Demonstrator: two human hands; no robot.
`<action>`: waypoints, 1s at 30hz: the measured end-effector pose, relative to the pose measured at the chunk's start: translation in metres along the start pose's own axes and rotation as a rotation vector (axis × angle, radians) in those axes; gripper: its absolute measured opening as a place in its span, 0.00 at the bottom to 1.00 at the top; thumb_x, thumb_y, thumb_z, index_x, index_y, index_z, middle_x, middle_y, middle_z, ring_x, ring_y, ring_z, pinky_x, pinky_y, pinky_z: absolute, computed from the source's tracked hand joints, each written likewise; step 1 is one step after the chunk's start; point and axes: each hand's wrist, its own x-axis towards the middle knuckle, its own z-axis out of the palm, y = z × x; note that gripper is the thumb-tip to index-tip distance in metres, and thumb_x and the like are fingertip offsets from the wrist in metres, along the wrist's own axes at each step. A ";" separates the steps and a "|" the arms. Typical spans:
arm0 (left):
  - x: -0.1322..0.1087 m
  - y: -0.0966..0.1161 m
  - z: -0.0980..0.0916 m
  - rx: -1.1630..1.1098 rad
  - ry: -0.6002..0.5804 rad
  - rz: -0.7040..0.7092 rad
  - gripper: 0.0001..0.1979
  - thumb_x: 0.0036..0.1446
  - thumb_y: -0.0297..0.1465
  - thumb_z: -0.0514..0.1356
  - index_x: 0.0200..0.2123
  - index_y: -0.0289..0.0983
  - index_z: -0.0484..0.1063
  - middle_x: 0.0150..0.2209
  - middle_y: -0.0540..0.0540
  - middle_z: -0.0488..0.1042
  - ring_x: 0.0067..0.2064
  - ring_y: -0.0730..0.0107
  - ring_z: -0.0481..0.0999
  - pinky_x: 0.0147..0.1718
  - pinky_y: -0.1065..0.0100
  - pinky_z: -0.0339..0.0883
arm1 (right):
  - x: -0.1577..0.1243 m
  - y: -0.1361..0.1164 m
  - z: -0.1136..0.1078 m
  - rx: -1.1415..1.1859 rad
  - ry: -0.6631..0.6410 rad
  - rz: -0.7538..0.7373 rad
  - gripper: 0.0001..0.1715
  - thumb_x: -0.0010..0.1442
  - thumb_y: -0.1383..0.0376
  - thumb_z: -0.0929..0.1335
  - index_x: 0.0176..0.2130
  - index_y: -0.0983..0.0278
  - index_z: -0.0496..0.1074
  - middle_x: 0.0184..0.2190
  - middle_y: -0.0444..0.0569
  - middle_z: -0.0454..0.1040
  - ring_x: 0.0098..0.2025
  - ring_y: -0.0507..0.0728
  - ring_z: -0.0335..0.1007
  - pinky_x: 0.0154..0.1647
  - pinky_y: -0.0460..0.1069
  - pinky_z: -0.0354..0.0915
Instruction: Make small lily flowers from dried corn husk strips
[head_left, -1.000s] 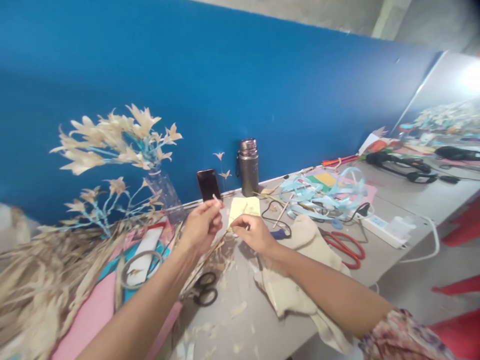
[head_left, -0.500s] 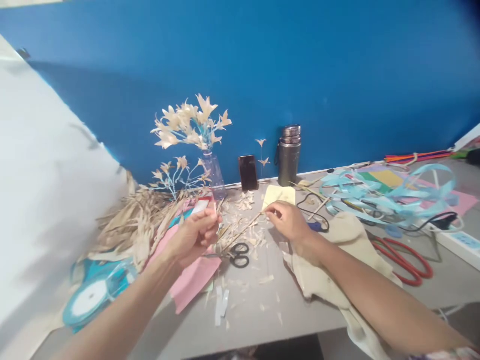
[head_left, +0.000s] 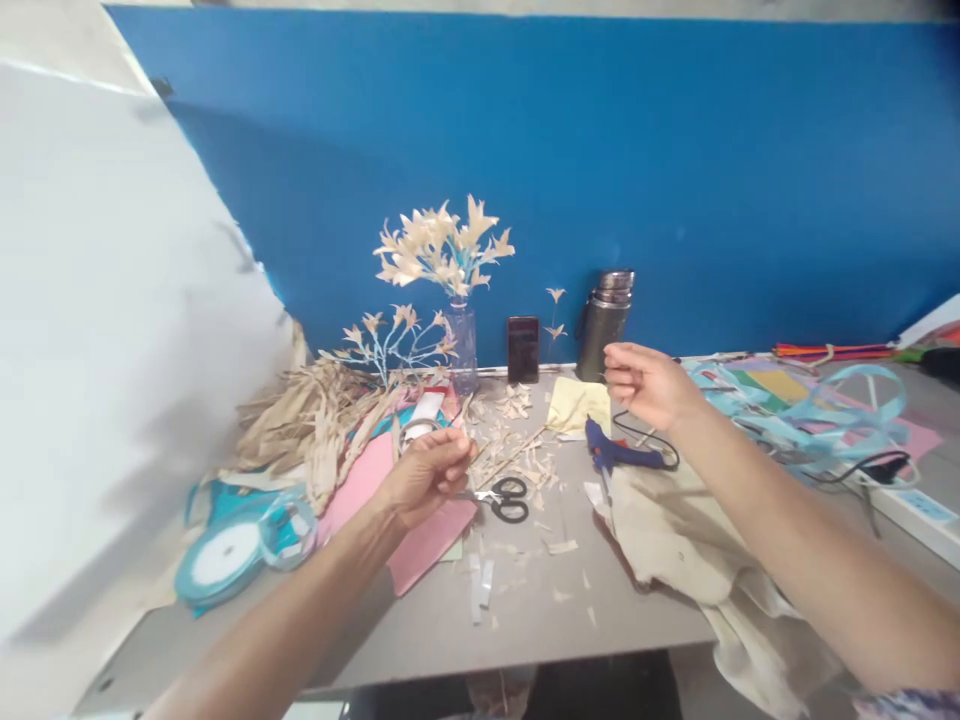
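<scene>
My left hand [head_left: 433, 474] is closed in a pinch above the pink sheet [head_left: 435, 545]; whatever sits between its fingertips is too small to make out. Black-handled scissors [head_left: 510, 500] lie just right of it, among pale scraps [head_left: 517, 455]. Raised in front of the dark metal flask [head_left: 604, 325], my right hand [head_left: 649, 385] has its thumb and fingers pressed together, and I cannot see what they hold. Below that hand a blue glue gun [head_left: 626, 456] rests on the table by a beige cloth [head_left: 675, 525]. A thin stick [head_left: 517, 452] points toward the yellow paper [head_left: 577, 405].
Pale husk flowers [head_left: 442, 245] stand in a clear bottle [head_left: 463, 345] beside a phone [head_left: 523, 350]. Dried husks [head_left: 315, 420] and a blue ribbon spool [head_left: 221, 562] lie left. Light-blue ribbon [head_left: 855, 400] and a power strip [head_left: 919, 515] are on the right.
My right hand has lifted up and away from the thin stick by the yellow paper, uncovering the glue gun. My left hand keeps its pinch. The whole view has shifted.
</scene>
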 end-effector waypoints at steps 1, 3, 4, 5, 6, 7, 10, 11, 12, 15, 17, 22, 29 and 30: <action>0.002 -0.001 0.001 -0.012 -0.014 0.010 0.14 0.43 0.29 0.73 0.24 0.31 0.71 0.24 0.50 0.70 0.18 0.86 0.55 0.15 0.81 0.46 | -0.004 0.004 0.010 0.007 -0.047 0.033 0.16 0.42 0.63 0.78 0.30 0.63 0.71 0.21 0.37 0.61 0.18 0.44 0.49 0.17 0.42 0.44; 0.005 -0.004 0.001 -0.041 -0.038 0.027 0.14 0.42 0.29 0.73 0.24 0.32 0.70 0.24 0.50 0.70 0.18 0.86 0.56 0.15 0.80 0.46 | -0.014 0.022 0.034 -0.061 -0.148 0.114 0.17 0.41 0.61 0.79 0.28 0.64 0.71 0.19 0.37 0.60 0.18 0.45 0.50 0.16 0.42 0.44; 0.007 -0.005 0.001 -0.052 -0.051 0.030 0.13 0.43 0.29 0.73 0.24 0.32 0.70 0.24 0.50 0.70 0.18 0.86 0.56 0.15 0.80 0.46 | -0.018 0.034 0.045 -0.132 -0.232 0.168 0.17 0.42 0.59 0.79 0.27 0.64 0.71 0.18 0.37 0.60 0.18 0.45 0.50 0.17 0.43 0.45; 0.009 -0.007 0.001 -0.055 -0.068 0.026 0.13 0.44 0.29 0.73 0.25 0.32 0.71 0.24 0.51 0.68 0.18 0.86 0.55 0.15 0.80 0.45 | -0.021 0.046 0.055 -0.205 -0.290 0.180 0.17 0.43 0.58 0.78 0.27 0.64 0.72 0.17 0.37 0.60 0.17 0.46 0.51 0.17 0.43 0.46; 0.011 -0.009 0.001 -0.052 -0.082 0.022 0.13 0.45 0.30 0.72 0.25 0.32 0.71 0.23 0.51 0.67 0.18 0.86 0.55 0.15 0.80 0.44 | -0.025 0.058 0.064 -0.274 -0.319 0.163 0.16 0.46 0.57 0.77 0.27 0.64 0.73 0.16 0.38 0.61 0.17 0.46 0.51 0.17 0.44 0.47; 0.013 -0.011 0.000 -0.044 -0.094 0.019 0.13 0.47 0.31 0.72 0.26 0.32 0.71 0.22 0.52 0.66 0.18 0.86 0.54 0.15 0.79 0.44 | -0.027 0.069 0.071 -0.305 -0.340 0.157 0.14 0.48 0.57 0.76 0.27 0.65 0.74 0.16 0.39 0.61 0.17 0.47 0.52 0.17 0.45 0.48; 0.018 -0.016 -0.003 0.001 -0.085 0.030 0.13 0.50 0.36 0.70 0.27 0.33 0.72 0.18 0.54 0.63 0.16 0.85 0.52 0.15 0.78 0.44 | -0.030 0.090 0.080 -0.370 -0.399 0.148 0.12 0.51 0.59 0.75 0.26 0.65 0.76 0.15 0.42 0.64 0.16 0.48 0.53 0.17 0.46 0.50; 0.020 -0.017 -0.004 0.023 -0.067 0.038 0.14 0.51 0.37 0.70 0.27 0.33 0.72 0.16 0.55 0.63 0.15 0.84 0.52 0.15 0.77 0.44 | -0.029 0.093 0.081 -0.390 -0.414 0.144 0.11 0.50 0.59 0.75 0.26 0.65 0.77 0.15 0.42 0.65 0.16 0.48 0.54 0.17 0.47 0.50; 0.021 -0.019 -0.006 0.047 -0.042 0.047 0.14 0.51 0.38 0.69 0.27 0.33 0.71 0.16 0.55 0.63 0.15 0.84 0.53 0.15 0.77 0.45 | -0.028 0.096 0.080 -0.410 -0.420 0.133 0.11 0.50 0.60 0.75 0.26 0.65 0.77 0.16 0.43 0.67 0.16 0.49 0.55 0.18 0.47 0.51; 0.026 -0.022 -0.013 0.087 0.040 0.061 0.15 0.49 0.38 0.70 0.28 0.34 0.71 0.17 0.53 0.67 0.15 0.82 0.56 0.15 0.76 0.45 | -0.024 0.100 0.071 -0.457 -0.365 0.072 0.08 0.50 0.62 0.75 0.27 0.65 0.77 0.21 0.45 0.72 0.22 0.52 0.63 0.23 0.47 0.58; 0.028 -0.026 -0.020 0.067 0.080 0.057 0.14 0.48 0.36 0.71 0.28 0.35 0.70 0.20 0.52 0.70 0.15 0.82 0.57 0.16 0.76 0.46 | -0.020 0.102 0.061 -0.497 -0.279 0.018 0.08 0.51 0.61 0.74 0.28 0.64 0.76 0.24 0.44 0.74 0.26 0.52 0.65 0.28 0.47 0.60; 0.026 -0.037 -0.029 0.098 0.076 -0.012 0.12 0.53 0.36 0.67 0.28 0.36 0.69 0.15 0.55 0.64 0.16 0.80 0.57 0.18 0.74 0.50 | -0.014 0.106 0.038 -0.619 -0.020 -0.123 0.14 0.59 0.56 0.69 0.30 0.64 0.75 0.22 0.42 0.70 0.24 0.51 0.62 0.27 0.47 0.58; 0.021 -0.043 -0.029 0.176 0.056 -0.077 0.12 0.53 0.37 0.68 0.29 0.36 0.71 0.13 0.55 0.63 0.16 0.80 0.57 0.19 0.73 0.53 | -0.013 0.114 0.037 -0.580 0.095 -0.092 0.13 0.59 0.56 0.69 0.36 0.63 0.74 0.26 0.44 0.72 0.26 0.52 0.64 0.29 0.47 0.60; 0.021 -0.044 -0.031 0.147 0.043 -0.088 0.12 0.53 0.36 0.68 0.29 0.36 0.71 0.13 0.56 0.62 0.16 0.79 0.57 0.20 0.73 0.53 | -0.014 0.115 0.038 -0.582 0.102 -0.090 0.12 0.58 0.57 0.70 0.37 0.63 0.73 0.28 0.44 0.73 0.28 0.53 0.65 0.30 0.47 0.61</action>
